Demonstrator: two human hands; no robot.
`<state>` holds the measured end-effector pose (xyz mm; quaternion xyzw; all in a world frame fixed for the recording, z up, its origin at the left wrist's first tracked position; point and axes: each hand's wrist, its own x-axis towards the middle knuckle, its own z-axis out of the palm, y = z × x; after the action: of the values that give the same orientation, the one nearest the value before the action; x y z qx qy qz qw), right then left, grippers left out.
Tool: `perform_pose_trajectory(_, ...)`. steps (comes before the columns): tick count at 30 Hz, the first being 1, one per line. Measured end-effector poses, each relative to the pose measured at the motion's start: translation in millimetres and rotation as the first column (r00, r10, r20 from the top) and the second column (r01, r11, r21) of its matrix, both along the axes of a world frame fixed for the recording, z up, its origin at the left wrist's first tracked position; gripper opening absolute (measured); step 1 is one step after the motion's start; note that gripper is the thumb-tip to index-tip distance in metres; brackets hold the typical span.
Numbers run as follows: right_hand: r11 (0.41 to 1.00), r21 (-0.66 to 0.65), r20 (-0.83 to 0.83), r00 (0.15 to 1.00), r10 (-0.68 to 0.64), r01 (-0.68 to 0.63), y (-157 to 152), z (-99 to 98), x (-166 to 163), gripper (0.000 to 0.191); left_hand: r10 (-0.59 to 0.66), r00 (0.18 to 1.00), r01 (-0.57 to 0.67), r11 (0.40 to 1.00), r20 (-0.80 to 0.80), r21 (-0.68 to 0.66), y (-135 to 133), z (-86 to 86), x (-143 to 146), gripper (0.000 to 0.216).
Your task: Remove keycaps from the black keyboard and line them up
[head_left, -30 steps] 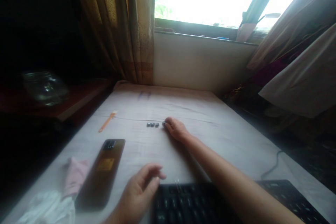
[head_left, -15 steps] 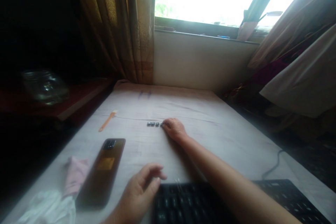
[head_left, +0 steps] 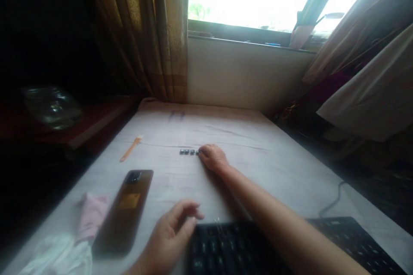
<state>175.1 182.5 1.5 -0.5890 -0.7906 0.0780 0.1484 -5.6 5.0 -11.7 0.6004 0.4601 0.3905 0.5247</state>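
My right hand [head_left: 213,157] reaches far across the white cloth and its fingertips pinch a small dark keycap at the right end of a short row of keycaps [head_left: 188,151]. My left hand [head_left: 174,228] rests near me with its fingers curled over the top left corner of a black keyboard [head_left: 226,249]. A thin wire tool [head_left: 218,225] lies by that corner, just right of my left fingers. I see nothing held in my left hand.
A brown phone [head_left: 124,210] lies face down at the left. Pink and white cloths [head_left: 77,240] sit at the near left corner. A small orange brush [head_left: 130,148] lies farther back. The keyboard's cable [head_left: 332,202] runs off right. A wall, curtains and a window stand behind.
My right hand has slid slightly left, bringing its keycap up against the end of the row. My left hand has stayed in place.
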Motion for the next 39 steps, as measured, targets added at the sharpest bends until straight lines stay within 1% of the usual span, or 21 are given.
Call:
perform_pose_trajectory(8,1.000,-0.004,0.015,1.000,0.016,-0.016,-3.5,1.7,0.1,0.022,0.019,1.000,-0.020,0.999,0.012,0.025,0.6,-1.4,1.8,0.024)
perform_pose_trajectory(15,1.000,-0.017,0.033,0.999,0.018,-0.017,-14.2,8.2,5.2,0.023,0.015,1.000,-0.016,0.998,0.019,0.054,0.7,-2.4,2.9,0.023)
perform_pose_trajectory(21,0.999,-0.031,0.048,0.999,-0.016,0.018,-28.4,14.5,17.4,0.024,0.006,1.000,-0.008,0.996,0.015,0.086,0.9,2.7,2.7,0.022)
perform_pose_trajectory(27,1.000,-0.021,0.012,1.000,0.020,-0.020,-44.0,27.6,25.1,0.019,0.007,1.000,-0.008,0.995,0.009,0.100,0.3,8.1,3.9,0.022)
perform_pose_trajectory(30,0.999,-0.012,-0.029,0.999,0.040,-0.040,-59.6,37.3,30.7,0.017,0.006,1.000,-0.004,0.994,-0.021,0.112,0.7,8.5,4.0,0.021)
perform_pose_trajectory(34,0.994,-0.014,-0.091,0.990,0.108,-0.110,-97.0,47.8,40.3,0.016,-0.010,0.999,0.016,0.992,-0.051,0.127,2.0,8.8,4.1,0.020)
perform_pose_trajectory(36,0.985,0.009,-0.128,0.976,0.175,-0.175,-119.6,50.9,45.0,0.016,-0.003,0.998,0.012,0.990,-0.067,0.139,2.2,8.9,4.1,0.019)
perform_pose_trajectory(37,0.973,0.042,-0.145,0.962,0.231,-0.227,-130.5,52.0,47.1,0.016,0.003,0.997,0.008,0.990,-0.078,0.142,2.1,8.8,4.1,0.018)
perform_pose_trajectory(39,0.941,0.077,-0.113,0.934,0.338,-0.331,-150.2,53.6,51.1,0.017,0.014,0.995,0.000,0.990,-0.098,0.142,1.8,8.7,4.0,0.018)
